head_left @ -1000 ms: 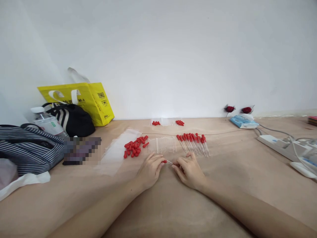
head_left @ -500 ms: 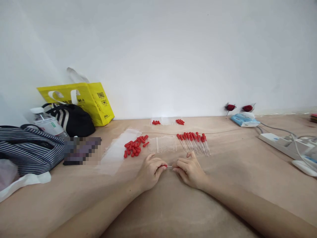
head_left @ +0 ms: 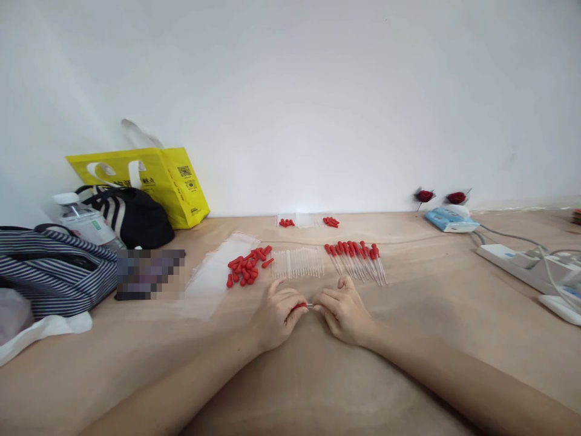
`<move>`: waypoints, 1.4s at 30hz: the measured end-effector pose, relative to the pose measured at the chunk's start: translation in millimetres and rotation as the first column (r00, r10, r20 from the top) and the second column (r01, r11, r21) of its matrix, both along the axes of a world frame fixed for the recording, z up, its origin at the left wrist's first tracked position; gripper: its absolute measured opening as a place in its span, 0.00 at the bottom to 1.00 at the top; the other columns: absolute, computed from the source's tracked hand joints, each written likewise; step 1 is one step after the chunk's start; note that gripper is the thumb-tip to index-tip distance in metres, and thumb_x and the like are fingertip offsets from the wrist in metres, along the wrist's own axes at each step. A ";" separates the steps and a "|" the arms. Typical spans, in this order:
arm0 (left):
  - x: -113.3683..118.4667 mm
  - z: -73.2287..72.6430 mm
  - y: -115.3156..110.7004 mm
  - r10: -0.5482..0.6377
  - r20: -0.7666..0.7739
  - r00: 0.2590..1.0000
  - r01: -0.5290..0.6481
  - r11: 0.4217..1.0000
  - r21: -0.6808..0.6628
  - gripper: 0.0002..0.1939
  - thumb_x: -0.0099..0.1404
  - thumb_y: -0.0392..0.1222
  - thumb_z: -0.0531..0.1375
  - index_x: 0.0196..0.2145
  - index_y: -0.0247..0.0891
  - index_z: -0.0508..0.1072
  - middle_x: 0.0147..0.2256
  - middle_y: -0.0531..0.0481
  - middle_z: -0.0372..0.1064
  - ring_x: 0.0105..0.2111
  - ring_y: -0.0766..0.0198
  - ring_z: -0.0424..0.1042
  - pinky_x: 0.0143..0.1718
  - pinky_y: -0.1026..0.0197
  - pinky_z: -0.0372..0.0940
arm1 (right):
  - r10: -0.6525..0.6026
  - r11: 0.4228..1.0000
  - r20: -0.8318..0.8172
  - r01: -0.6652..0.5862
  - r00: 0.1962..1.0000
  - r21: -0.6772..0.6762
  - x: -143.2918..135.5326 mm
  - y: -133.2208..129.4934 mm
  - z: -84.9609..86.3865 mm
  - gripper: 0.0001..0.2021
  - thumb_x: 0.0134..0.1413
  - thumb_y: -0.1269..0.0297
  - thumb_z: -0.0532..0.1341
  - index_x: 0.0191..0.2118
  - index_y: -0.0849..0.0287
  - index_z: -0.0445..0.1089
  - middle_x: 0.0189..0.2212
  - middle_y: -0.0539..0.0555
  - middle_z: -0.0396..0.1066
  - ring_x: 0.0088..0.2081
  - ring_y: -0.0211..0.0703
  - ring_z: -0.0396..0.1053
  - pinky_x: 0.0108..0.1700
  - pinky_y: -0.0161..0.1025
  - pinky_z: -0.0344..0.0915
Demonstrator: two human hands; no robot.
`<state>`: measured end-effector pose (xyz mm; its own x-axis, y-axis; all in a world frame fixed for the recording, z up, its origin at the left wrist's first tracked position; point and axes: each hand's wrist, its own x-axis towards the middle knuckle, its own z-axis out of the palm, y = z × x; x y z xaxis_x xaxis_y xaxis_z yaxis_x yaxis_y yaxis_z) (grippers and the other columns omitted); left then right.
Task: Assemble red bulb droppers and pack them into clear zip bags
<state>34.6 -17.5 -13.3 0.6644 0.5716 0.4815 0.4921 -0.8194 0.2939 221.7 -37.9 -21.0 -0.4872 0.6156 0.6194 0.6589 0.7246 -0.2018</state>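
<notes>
My left hand [head_left: 280,312] pinches a red rubber dropper bulb [head_left: 300,306], most of it hidden by the fingers. Facing it, my right hand [head_left: 344,310] grips a thin clear glass tube [head_left: 310,306], whose short visible part runs to the bulb's mouth. Just beyond my left hand lies a pile of loose red bulbs [head_left: 245,267]. A row of bare glass tubes [head_left: 297,263] lies side by side beyond the gap between my hands. Past my right hand, several droppers with red bulbs on glass tubes [head_left: 356,257] lie in a slanted row.
Clear plastic bags [head_left: 211,278] lie flat left of the bulbs. Small bulb heaps [head_left: 331,223] lie by the wall. At left are a striped bag [head_left: 59,272], a bottle [head_left: 88,221] and a yellow bag [head_left: 181,188]; at right, a tissue pack [head_left: 449,220] and power strip [head_left: 517,263].
My right hand has come slightly closer to my left. The visible stretch of glass tube between them is shorter. The loose piles look the same.
</notes>
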 end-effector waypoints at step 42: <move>-16.7 1.5 14.0 0.328 -0.094 0.940 -0.329 0.944 0.001 0.15 0.58 0.41 0.55 0.44 0.39 0.64 0.43 0.46 0.64 0.46 0.53 0.60 0.47 0.49 0.54 | -0.813 0.517 0.130 0.806 0.568 -0.286 81.8 53.5 1.8 0.08 0.48 0.64 0.53 0.32 0.55 0.69 0.27 0.52 0.71 0.34 0.45 0.66 0.37 0.41 0.46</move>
<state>17.9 -3.5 -11.9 0.4791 0.7722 0.4174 0.7587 -0.6034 0.2455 303.5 15.6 -19.3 0.3224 0.8801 0.3485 0.9250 -0.2147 -0.3136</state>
